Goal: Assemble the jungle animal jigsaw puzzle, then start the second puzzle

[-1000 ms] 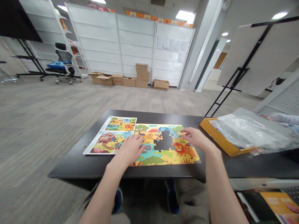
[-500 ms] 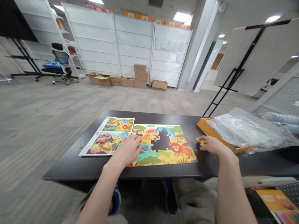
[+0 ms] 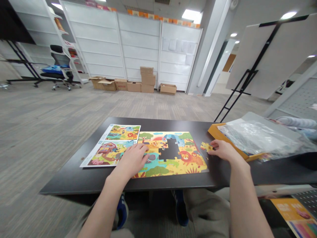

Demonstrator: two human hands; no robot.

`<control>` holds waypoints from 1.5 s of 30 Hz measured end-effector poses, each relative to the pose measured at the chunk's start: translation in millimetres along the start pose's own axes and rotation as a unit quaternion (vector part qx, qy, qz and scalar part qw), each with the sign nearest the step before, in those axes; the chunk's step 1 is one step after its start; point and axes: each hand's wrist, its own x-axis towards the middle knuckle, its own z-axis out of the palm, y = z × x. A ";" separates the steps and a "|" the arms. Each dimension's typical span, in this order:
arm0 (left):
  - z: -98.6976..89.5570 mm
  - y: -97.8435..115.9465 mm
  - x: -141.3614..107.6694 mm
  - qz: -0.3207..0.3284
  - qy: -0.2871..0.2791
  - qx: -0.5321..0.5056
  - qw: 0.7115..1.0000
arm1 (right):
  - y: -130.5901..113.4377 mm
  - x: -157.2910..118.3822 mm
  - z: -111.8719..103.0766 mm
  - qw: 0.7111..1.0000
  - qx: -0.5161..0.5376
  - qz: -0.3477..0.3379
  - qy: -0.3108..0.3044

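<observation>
A jigsaw puzzle (image 3: 170, 168) with bright animals lies flat on the dark table (image 3: 99, 180), a dark gap open in its middle. My left hand (image 3: 135, 158) rests flat over the puzzle's left side and the edge of the picture sheet (image 3: 106, 138), fingers stretched out. To the right of the puzzle, my right hand (image 3: 221, 150) pinches a yellow puzzle piece (image 3: 206, 146) between thumb and fingers. The piece is just off the puzzle's right edge, above the table. A tiny crumb lies near it.
An orange box (image 3: 214, 131) with clear plastic wrap (image 3: 257, 138) stands at the table's right. Beyond are cardboard boxes (image 3: 148, 79), a whiteboard stand (image 3: 244, 86) and an office chair (image 3: 59, 67). A printed orange package (image 3: 292, 210) is at the lower right.
My right hand has drawn the yellow puzzle piece out to the left, and more of it shows now. My left hand stays on the puzzle. The view has shifted slightly.
</observation>
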 end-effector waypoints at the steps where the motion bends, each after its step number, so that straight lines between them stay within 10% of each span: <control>1: 0.3 -0.3 -0.2 0.000 0.003 -0.002 1.000 | -0.9 -0.1 -0.3 1.000 -0.006 -0.001 0.001; 20: -0.5 -2.4 -1.7 0.006 0.030 -0.047 0.998 | -50.5 -3.6 -14.2 0.964 0.219 -0.034 0.146; 32: -6.9 20.4 8.3 0.019 0.101 -0.134 0.986 | -160.1 -26.3 3.4 0.900 0.412 -0.099 -0.104; 45: -1.7 50.1 16.4 0.012 0.070 -0.428 0.901 | -198.4 -38.5 26.9 0.839 0.448 -0.262 -0.167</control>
